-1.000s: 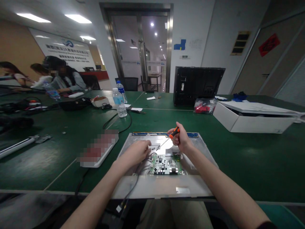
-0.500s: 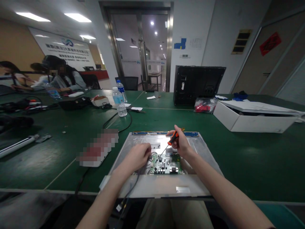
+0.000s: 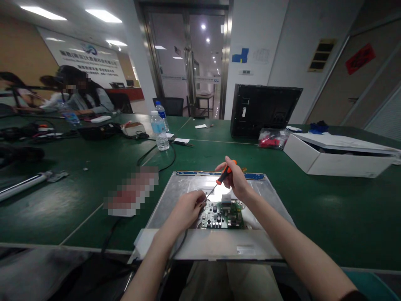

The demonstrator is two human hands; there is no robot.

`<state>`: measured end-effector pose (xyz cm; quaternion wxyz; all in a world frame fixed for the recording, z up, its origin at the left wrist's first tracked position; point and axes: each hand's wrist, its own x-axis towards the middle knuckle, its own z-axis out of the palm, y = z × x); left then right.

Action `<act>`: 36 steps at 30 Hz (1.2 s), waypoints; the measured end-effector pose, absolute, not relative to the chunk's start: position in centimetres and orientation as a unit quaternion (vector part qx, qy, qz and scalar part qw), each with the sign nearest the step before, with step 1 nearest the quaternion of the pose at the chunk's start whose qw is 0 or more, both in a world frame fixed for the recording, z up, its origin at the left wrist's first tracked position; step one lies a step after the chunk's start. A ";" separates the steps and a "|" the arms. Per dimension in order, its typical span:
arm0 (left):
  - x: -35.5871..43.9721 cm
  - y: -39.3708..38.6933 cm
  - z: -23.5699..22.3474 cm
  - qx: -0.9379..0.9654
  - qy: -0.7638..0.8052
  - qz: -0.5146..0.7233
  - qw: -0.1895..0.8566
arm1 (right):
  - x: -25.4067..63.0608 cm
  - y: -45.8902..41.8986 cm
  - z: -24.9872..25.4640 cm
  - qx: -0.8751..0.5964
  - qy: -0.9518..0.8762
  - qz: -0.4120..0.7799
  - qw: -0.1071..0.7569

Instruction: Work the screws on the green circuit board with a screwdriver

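Note:
An orange and black screwdriver (image 3: 226,172) is gripped in my right hand (image 3: 236,179), its thin shaft slanting down to the left. The tip ends beside the fingers of my left hand (image 3: 189,205), near the upper left corner of a green circuit board (image 3: 222,215). My left fingers are pinched together there; what they hold, if anything, is too small to make out. Under the board lies a flat silver display panel (image 3: 169,194) with a blue strip (image 3: 219,174) along its far edge. The panel's near edge reaches the table's front edge.
A phone-like slab (image 3: 131,194), blurred out, lies left of the panel. Beyond stand water bottles (image 3: 160,133), a black monitor (image 3: 266,110), a bag with red contents (image 3: 272,139) and a white box (image 3: 341,156). A cable (image 3: 180,246) hangs beneath my left forearm. People sit at far left.
The screwdriver tip has moved from over the board to its upper left corner, beside my left fingers. The view has shifted slightly.

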<state>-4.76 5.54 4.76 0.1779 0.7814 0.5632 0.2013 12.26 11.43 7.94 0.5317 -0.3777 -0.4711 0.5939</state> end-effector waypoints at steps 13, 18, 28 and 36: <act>-4.4 6.4 5.2 0.795 0.539 0.196 0.195 | 12.8 12.3 7.1 -0.386 -0.384 0.650 0.531; -4.4 5.8 4.5 0.794 0.537 0.216 0.188 | 12.9 12.1 6.8 -0.397 -0.376 0.641 0.539; -4.4 5.6 4.1 0.811 0.530 0.208 0.136 | 12.8 12.1 6.3 -0.407 -0.382 0.629 0.541; -4.5 5.6 3.9 0.811 0.536 0.197 0.125 | 12.7 12.0 6.2 -0.405 -0.402 0.616 0.543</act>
